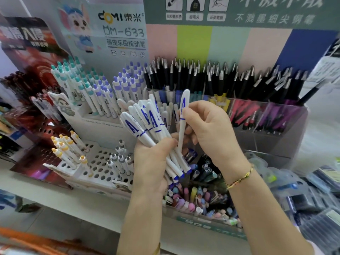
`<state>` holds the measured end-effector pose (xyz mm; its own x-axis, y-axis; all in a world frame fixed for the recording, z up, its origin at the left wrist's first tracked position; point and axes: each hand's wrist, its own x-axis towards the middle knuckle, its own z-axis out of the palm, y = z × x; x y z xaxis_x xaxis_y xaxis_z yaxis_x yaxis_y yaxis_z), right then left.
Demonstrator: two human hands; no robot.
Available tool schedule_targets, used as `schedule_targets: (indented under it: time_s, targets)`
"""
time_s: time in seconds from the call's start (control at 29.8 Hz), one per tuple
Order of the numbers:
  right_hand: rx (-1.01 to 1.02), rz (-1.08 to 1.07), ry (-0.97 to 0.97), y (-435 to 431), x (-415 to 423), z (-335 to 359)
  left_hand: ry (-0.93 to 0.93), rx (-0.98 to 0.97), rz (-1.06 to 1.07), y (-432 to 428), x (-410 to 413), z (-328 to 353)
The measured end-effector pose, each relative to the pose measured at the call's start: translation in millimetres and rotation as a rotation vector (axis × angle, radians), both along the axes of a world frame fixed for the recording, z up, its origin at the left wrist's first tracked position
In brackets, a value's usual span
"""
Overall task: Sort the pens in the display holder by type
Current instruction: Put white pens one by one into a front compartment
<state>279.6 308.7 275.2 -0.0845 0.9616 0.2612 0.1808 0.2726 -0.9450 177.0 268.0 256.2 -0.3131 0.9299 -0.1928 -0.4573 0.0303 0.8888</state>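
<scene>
My left hand [152, 162] grips a fanned bundle of white pens with blue clips [145, 122], caps pointing up and left. My right hand [207, 131] pinches one more white pen with a blue clip [184, 115], held upright just right of the bundle. Behind both hands stands a clear display holder [272, 137] whose compartments hold black pens with silver tips [202, 74] and some white pens [165, 109]. The lower ends of the bundle show blue tips below my left palm.
To the left, a white tiered rack [99, 166] with holes holds teal, purple, yellow and grey click pens. Below my wrists sits a box of mixed pastel pens [198, 199]. Dark red displays stand at far left, packaged items at far right. The shelf edge [73, 203] runs below.
</scene>
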Motion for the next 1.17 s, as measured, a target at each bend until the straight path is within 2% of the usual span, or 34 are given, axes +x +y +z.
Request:
schedule_targets:
  time_s: [0.17,0.37,0.47,0.64,0.81,0.91,0.97,1.04,1.11,1.17]
  targets:
    - [0.090,-0.203,0.028,5.3,6.3,-0.9,-0.067,0.013,0.081,-0.4,-5.5,-1.5]
    - [0.390,-0.360,-0.118,9.2,4.1,2.3,-0.045,0.025,0.029,-3.9,-12.0,-2.7]
    - [0.456,-0.388,-0.198,13.0,0.7,-1.9,-0.010,0.035,-0.006,-7.5,-10.3,-0.3]
    - [0.332,-0.344,-0.443,21.7,-3.9,-19.2,0.032,0.028,-0.034,-7.4,-10.9,-4.4]
    - [0.177,-0.446,-0.891,31.3,-13.5,-36.1,0.072,0.026,-0.076,-7.7,-11.1,-8.1]
    - [0.138,-0.480,-1.035,35.4,-18.7,-42.8,0.084,0.027,-0.093,-8.5,-12.3,-10.7]
    - [0.128,-0.475,-1.034,35.1,-17.7,-43.7,0.072,0.024,-0.113,-8.3,-12.9,-12.4]
    - [0.125,-0.444,-0.934,29.8,-11.7,-39.1,0.080,0.024,-0.138,-8.2,-12.6,-12.9]
    - [0.160,-0.375,-0.764,20.5,-4.1,-30.7,0.093,0.032,-0.158,-7.9,-11.1,-12.5]
    - [0.140,-0.228,-0.493,11.3,0.2,-19.1,0.079,0.035,-0.180,-7.4,-7.9,-11.0]
